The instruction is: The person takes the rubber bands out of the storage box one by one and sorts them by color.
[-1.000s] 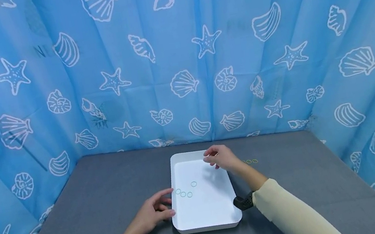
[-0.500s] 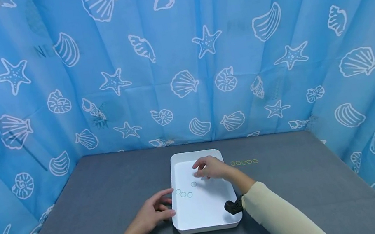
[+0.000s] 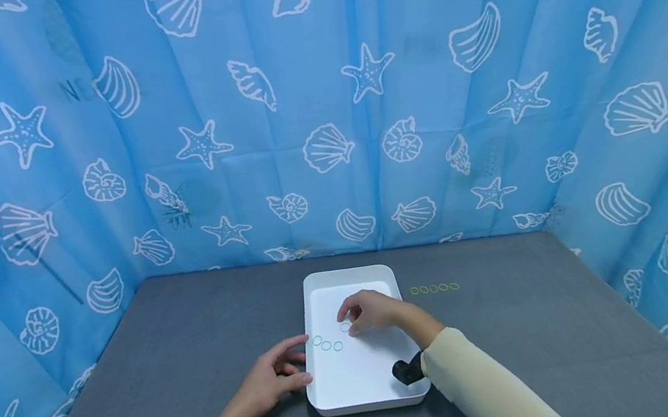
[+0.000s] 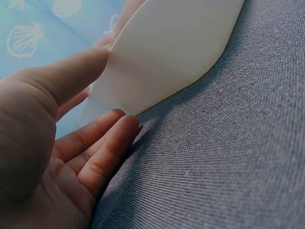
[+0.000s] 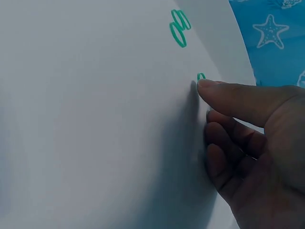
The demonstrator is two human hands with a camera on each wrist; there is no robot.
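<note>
Green rings lie on the floor of a white tray [image 3: 380,379]. One green ring [image 3: 342,328] is between the thumb and index finger of my right hand [image 3: 373,308], which reaches down into the tray. In the right wrist view the thumb tip partly covers that green ring [image 5: 201,74]; the fingers are bent with a gap to the thumb. Three more green rings [image 3: 326,341] lie near the tray's left wall. My left hand [image 3: 267,383] touches the outer left side of the tray, thumb near the rim, fingers loosely bent lower on the wall [image 4: 162,57].
A row of several yellow rings [image 3: 434,288] lies on the grey cloth-covered table [image 3: 529,323], right of the tray. A blue curtain [image 3: 315,100] with white shell prints stands behind the table and along its sides.
My right hand has moved from the tray's far right corner leftward and down to the separate green ring. My left hand stays at the tray's left side.
</note>
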